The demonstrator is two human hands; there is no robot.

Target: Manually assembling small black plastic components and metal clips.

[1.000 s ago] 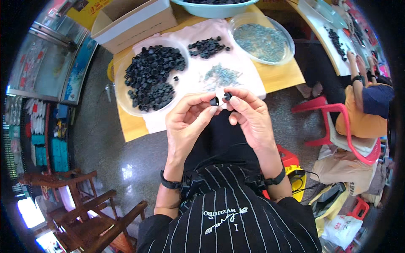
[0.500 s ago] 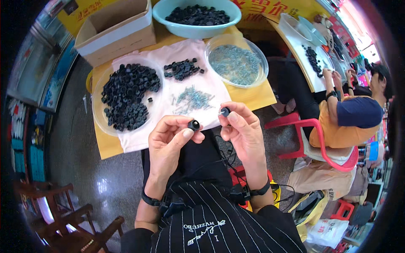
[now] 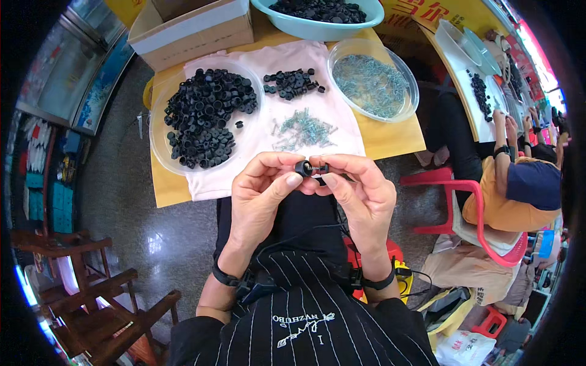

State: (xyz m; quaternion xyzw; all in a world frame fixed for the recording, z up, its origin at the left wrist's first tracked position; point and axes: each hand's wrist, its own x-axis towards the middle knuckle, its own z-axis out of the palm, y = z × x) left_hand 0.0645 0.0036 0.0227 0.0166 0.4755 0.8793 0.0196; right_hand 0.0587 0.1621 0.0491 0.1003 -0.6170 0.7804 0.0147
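My left hand [image 3: 259,194] pinches a hollow black plastic cap [image 3: 302,168] between thumb and fingertips. Facing it, my right hand [image 3: 368,194] is closed on a black plastic piece [image 3: 325,169] with a metal screw [image 3: 314,168] sticking out of it toward the cap. The two parts are lined up almost end to end; fingertips partly hide whether the screw tip is inside the cap. Beyond my hands, a pile of loose screws [image 3: 303,129] and a cluster of black pieces [image 3: 292,83] lie on a pink cloth [image 3: 342,139].
A clear round tray [image 3: 160,149] of black caps sits left, another clear tray [image 3: 417,97] of screws right. Behind stand a cardboard box [image 3: 201,38] and a light-blue basin [image 3: 317,28]. At right, a person sits on a red chair [image 3: 476,210] by another table.
My hands have come together, bringing the screw in the right-hand piece up to the left-hand cap. The table now appears higher and further right in view.
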